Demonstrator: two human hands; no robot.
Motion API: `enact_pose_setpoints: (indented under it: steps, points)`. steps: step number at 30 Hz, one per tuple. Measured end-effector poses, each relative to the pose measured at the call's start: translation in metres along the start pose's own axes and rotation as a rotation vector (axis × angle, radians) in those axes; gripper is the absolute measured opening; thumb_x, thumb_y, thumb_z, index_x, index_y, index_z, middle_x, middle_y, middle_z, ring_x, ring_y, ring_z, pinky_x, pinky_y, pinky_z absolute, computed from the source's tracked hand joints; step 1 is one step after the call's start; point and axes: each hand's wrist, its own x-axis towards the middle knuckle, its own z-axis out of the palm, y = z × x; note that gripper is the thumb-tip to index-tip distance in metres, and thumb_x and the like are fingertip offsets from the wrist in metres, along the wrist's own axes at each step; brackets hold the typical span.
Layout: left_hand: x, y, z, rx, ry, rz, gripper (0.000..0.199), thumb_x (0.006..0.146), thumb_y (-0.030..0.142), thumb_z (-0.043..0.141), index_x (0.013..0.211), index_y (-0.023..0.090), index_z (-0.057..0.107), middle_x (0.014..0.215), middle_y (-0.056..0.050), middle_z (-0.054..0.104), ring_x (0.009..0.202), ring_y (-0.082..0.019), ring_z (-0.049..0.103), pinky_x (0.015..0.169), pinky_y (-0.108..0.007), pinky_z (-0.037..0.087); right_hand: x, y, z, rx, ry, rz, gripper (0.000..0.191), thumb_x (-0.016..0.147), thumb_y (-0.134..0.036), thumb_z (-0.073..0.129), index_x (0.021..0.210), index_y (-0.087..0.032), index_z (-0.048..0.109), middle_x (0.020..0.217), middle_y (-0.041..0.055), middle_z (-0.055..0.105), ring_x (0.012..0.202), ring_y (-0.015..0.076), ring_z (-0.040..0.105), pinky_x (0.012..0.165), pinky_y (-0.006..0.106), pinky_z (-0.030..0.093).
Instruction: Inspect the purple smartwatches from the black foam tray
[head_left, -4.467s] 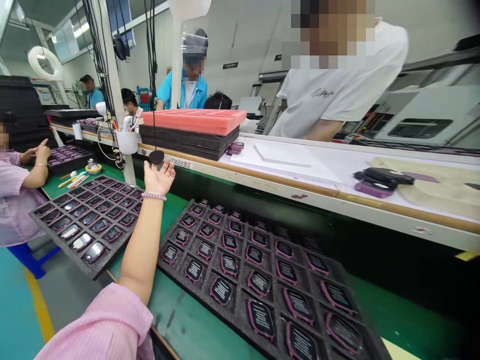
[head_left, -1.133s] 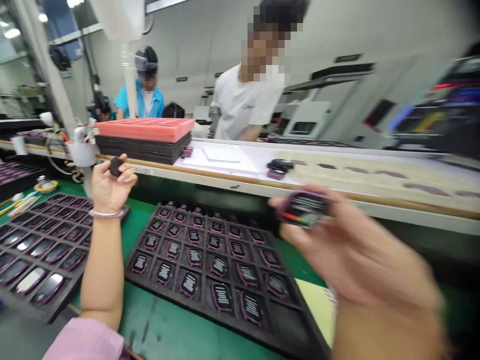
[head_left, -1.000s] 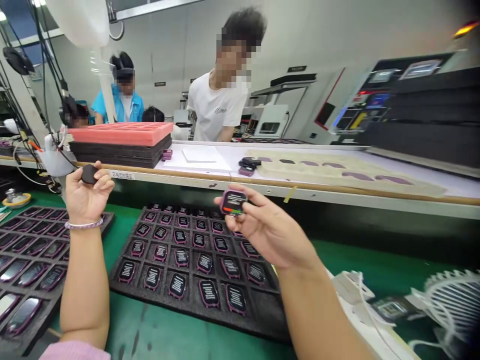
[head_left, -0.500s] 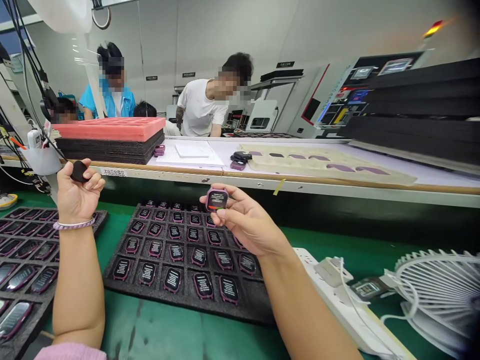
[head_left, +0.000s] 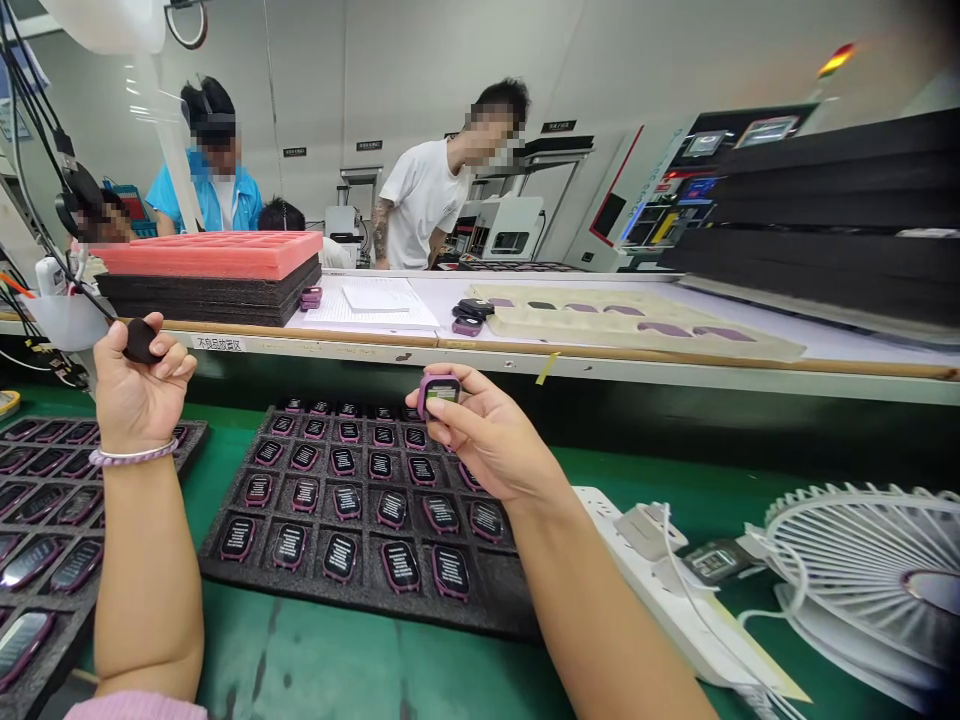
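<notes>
The landmark is the black foam tray [head_left: 360, 590] on the green mat [head_left: 315, 670]: matte, porous, cut into a grid of square pockets, most holding a small purple-rimmed watch body face down, dark back with white print.

Right hand [head_left: 487, 440] is raised above the tray's far right corner. Thumb and fingers are clamped on the edges of one watch body [head_left: 439, 392], a rounded square with a purple rim and a pale face turned toward the camera.

Left hand [head_left: 135, 385] is raised left of the tray, with a beaded bracelet [head_left: 131, 457] at the wrist. Its fingers are curled and pinched on a small black disc [head_left: 140, 341], smooth and rounded, which hangs on a thin black cord.

Left of the tray lies a second foam tray [head_left: 45, 520], its watch bodies glossy, screens up. Right of the tray: a white power strip [head_left: 675, 610] with plugs, then a white ribbed fan grille [head_left: 870, 570].

Behind the tray runs a white shelf with a wooden edge [head_left: 600, 355]. On it sits a stack of dark foam sheets topped by a pink foam slab [head_left: 210, 252], with papers and a beige moulded tray alongside. Beyond the shelf, a person in a white T-shirt [head_left: 424, 205] stands, and another in a blue jacket [head_left: 214, 190].
</notes>
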Motion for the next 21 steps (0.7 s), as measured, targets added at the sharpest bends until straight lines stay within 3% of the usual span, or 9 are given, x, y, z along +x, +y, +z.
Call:
enact_pose_setpoints:
  steps: [7, 13, 18, 21]
  points:
    - [0.006, 0.000, -0.006, 0.047, 0.144, -0.034, 0.037, 0.096, 0.033, 0.029, 0.089, 0.011, 0.057, 0.065, 0.003, 0.043, 0.043, -0.006, 0.035, 0.044, -0.017, 0.035, 0.000, -0.001, 0.000, 0.005, 0.003, -0.033, 0.051, 0.064, -0.020, 0.079, 0.110, -0.019, 0.056, 0.094, 0.0085, 0.072, 0.063, 0.0118, 0.047, 0.057, 0.024, 0.036]
    - [0.007, 0.005, -0.014, 0.044, 0.137, -0.030, 0.042, 0.087, 0.035, 0.026, 0.093, 0.008, 0.058, 0.069, -0.002, 0.047, 0.047, -0.010, 0.038, 0.044, -0.021, 0.037, 0.003, 0.001, -0.001, 0.012, 0.036, -0.013, 0.052, 0.060, -0.017, 0.074, 0.110, -0.020, 0.058, 0.095, 0.0067, 0.071, 0.061, 0.0117, 0.047, 0.058, 0.025, 0.038]
    - [0.006, 0.007, -0.014, 0.017, 0.189, -0.037, 0.022, 0.084, 0.016, 0.037, 0.094, 0.012, 0.057, 0.068, 0.000, 0.047, 0.048, -0.009, 0.038, 0.046, -0.020, 0.037, 0.003, 0.003, -0.002, -0.002, 0.028, -0.038, 0.050, 0.063, -0.019, 0.078, 0.109, -0.023, 0.059, 0.094, 0.0047, 0.070, 0.061, 0.0123, 0.048, 0.057, 0.026, 0.040]
    - [0.010, 0.007, -0.020, 0.011, 0.248, 0.012, 0.021, 0.082, 0.007, 0.043, 0.097, 0.017, 0.054, 0.070, 0.002, 0.047, 0.049, -0.008, 0.041, 0.048, -0.019, 0.036, 0.018, 0.001, -0.003, 0.008, 0.019, -0.089, 0.043, 0.071, -0.034, 0.082, 0.107, -0.024, 0.061, 0.093, 0.0053, 0.069, 0.066, 0.0154, 0.053, 0.055, 0.026, 0.042]
